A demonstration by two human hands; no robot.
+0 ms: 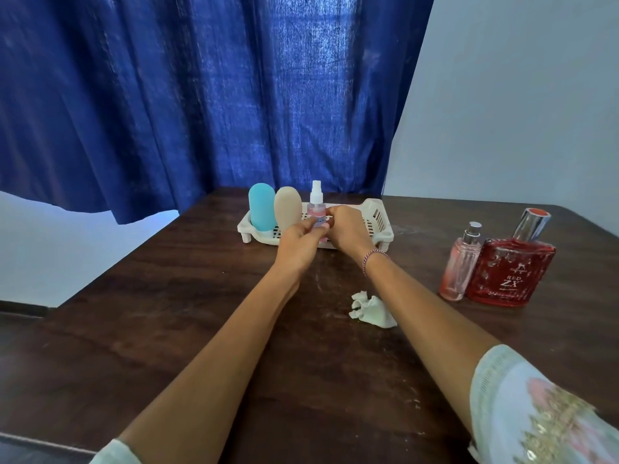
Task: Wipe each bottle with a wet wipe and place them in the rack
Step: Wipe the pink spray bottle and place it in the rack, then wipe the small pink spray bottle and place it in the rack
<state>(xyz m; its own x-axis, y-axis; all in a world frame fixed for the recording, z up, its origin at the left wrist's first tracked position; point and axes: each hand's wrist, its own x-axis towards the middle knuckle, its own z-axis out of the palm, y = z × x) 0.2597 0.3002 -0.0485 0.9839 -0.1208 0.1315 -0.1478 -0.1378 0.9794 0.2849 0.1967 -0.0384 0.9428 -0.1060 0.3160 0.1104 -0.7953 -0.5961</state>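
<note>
Where the fingertips of both hands meet stands the spray bottle [316, 209], a small clear one with pinkish liquid, a white pump top under a clear cap, and a label around its middle that the fingers partly cover. It is upright in the rack [376, 216], near the middle of it. The left hand [299, 244] pinches the bottle's lower body from the left, thumb and forefinger closed on it; the right hand [348, 229] closes on it from the right, fingers curled around the same part. Just left of the left fingers stand two rounded bottles in the rack, a tan bottle [288, 207] right beside the spray bottle and a blue bottle [262, 205] beyond it, both upright. That makes three bottles in the white slotted rack.

Below the fingers, toward the person and near the right forearm, one crumpled white wipe [370, 311] lies on the dark wooden table [201, 329]. Well to the right of the fingers stand two more bottles, touching or nearly so: a slim pink bottle [460, 262] with a silver sprayer and a wide red bottle [510, 269] with a silver cap. A thread band [375, 257] circles the right wrist. Behind the rack hangs a blue curtain [201, 95].
</note>
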